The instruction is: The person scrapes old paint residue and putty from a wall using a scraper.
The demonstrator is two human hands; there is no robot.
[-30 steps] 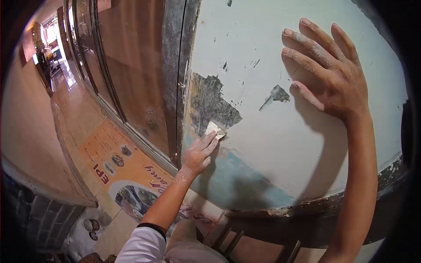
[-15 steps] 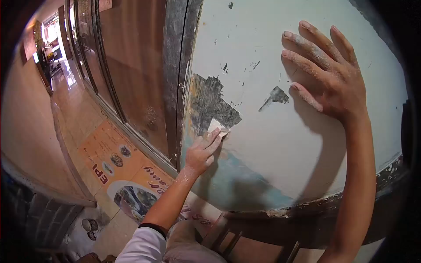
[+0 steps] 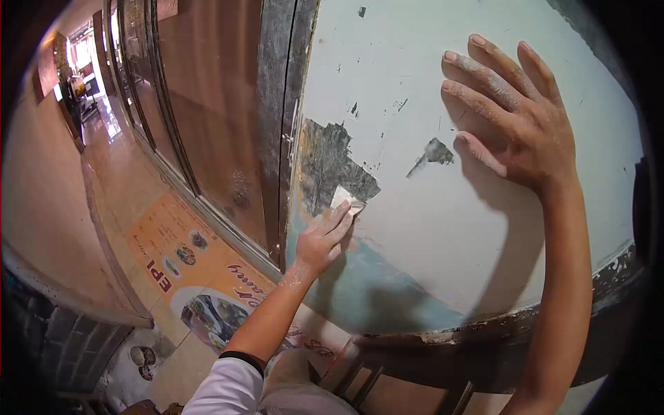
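My left hand (image 3: pixel 321 242) has its fingers pressed over a small flat off-white piece (image 3: pixel 348 200), dusted with white like the fingers. The piece lies against the painted panel (image 3: pixel 415 228), at the lower edge of a dark bare patch (image 3: pixel 333 162) where the pale paint is gone. What kind of tool it is I cannot tell. Higher up on the right, my right hand (image 3: pixel 522 117) rests with spread fingers on the pale surface, white dust on its fingers. Close to its thumb is a smaller dark scraped spot (image 3: pixel 438 151).
A dark wooden frame (image 3: pixel 275 124) borders the panel on the left, beside a glass door (image 3: pixel 211 104). An orange printed banner (image 3: pixel 197 252) lies on the tiled floor. A chipped dark ledge (image 3: pixel 484 332) runs under the panel, and grey blocks (image 3: pixel 72 353) stand at lower left.
My left hand and the off-white piece have shifted slightly to the right along the dark patch's edge. My right hand stays spread on the panel.
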